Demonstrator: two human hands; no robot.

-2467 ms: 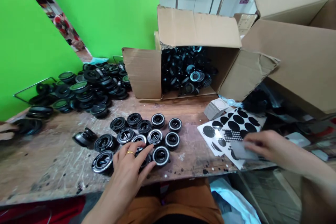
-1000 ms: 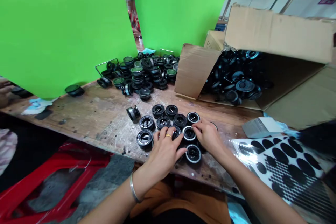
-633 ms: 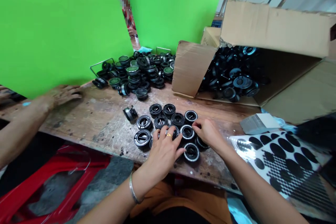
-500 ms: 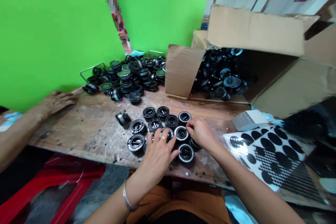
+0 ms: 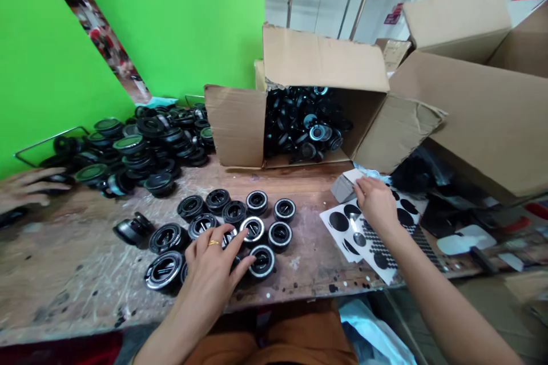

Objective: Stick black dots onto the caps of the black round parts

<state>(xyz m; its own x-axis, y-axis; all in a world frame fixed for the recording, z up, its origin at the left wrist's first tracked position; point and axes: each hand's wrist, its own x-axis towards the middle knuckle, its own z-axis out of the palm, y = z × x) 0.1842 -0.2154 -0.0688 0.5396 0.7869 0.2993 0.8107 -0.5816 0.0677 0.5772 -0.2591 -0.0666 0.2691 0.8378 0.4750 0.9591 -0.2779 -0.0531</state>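
Several round black parts, some with silver rims, stand in a cluster on the wooden table (image 5: pixel 299 285); one silver-rimmed part (image 5: pixel 262 261) is at its front right. My left hand (image 5: pixel 212 265) rests over the cluster with fingers spread, touching the parts and hiding some of them. My right hand (image 5: pixel 377 205) reaches to the small white box (image 5: pixel 343 187), its fingers closed at the box's right edge. Below that hand lies a sheet of black round stickers (image 5: pixel 339 221). A dark part (image 5: pixel 133 231) lies tilted left of the cluster.
A large heap of black parts (image 5: pixel 132 145) lies by the green wall (image 5: pixel 180 23). An open cardboard box (image 5: pixel 325 63) holds more of them. Another person's hand (image 5: pixel 29 188) is at the far left. A bigger carton (image 5: pixel 483 120) stands on the right.
The view has turned to the right. My right hand has left the cluster and moved right to the small white box. My left hand stays over the parts. The other person's hand now reaches the heap's left end.
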